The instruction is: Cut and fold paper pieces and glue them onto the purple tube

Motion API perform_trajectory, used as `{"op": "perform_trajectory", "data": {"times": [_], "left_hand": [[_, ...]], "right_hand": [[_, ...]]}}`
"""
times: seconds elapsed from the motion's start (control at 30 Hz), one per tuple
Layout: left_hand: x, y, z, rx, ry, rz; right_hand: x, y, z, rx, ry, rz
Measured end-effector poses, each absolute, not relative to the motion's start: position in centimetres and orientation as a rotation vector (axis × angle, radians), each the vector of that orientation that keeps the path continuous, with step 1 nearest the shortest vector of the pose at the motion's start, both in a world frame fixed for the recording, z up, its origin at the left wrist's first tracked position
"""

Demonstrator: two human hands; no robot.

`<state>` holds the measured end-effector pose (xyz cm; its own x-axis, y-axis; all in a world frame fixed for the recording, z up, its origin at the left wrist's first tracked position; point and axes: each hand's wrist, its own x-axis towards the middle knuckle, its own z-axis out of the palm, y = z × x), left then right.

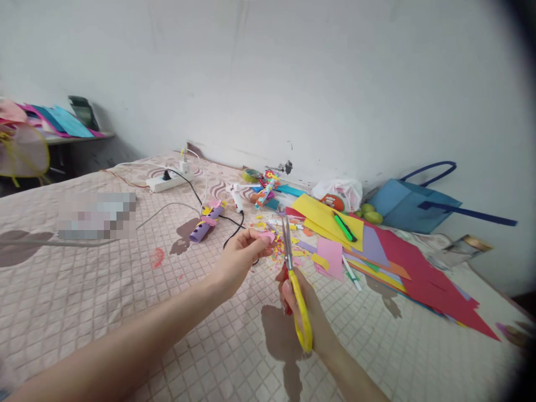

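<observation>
My left hand [240, 258] pinches a small pink paper piece [267, 237] between thumb and fingers. Just to its right, my right hand [305, 307] grips a pair of scissors [295, 285] with yellow and red handles. Their blades point away from me, right beside the pink piece. Under both hands, a litter of small coloured paper scraps [278, 252] lies on the quilted pink bedcover [125, 290].
Coloured paper sheets [402, 265] with a green marker [344, 226] spread to the right. A blue bag [412, 204] stands by the wall. Ahead lie a purple decorated paper tube [205, 224], a glue gun [237, 198], a power strip [170, 181] and cables.
</observation>
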<state>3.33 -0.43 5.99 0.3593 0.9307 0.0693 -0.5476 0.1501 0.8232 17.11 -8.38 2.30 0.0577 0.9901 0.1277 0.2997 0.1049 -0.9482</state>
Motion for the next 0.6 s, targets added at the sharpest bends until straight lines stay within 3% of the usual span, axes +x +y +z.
{"op": "perform_trajectory", "data": {"times": [0.6], "left_hand": [[4.0,-1.5,6.2,0.738,0.522,1.213]], "right_hand": [[15.8,-8.7,2.6,-1.451,-1.533,0.871]]}}
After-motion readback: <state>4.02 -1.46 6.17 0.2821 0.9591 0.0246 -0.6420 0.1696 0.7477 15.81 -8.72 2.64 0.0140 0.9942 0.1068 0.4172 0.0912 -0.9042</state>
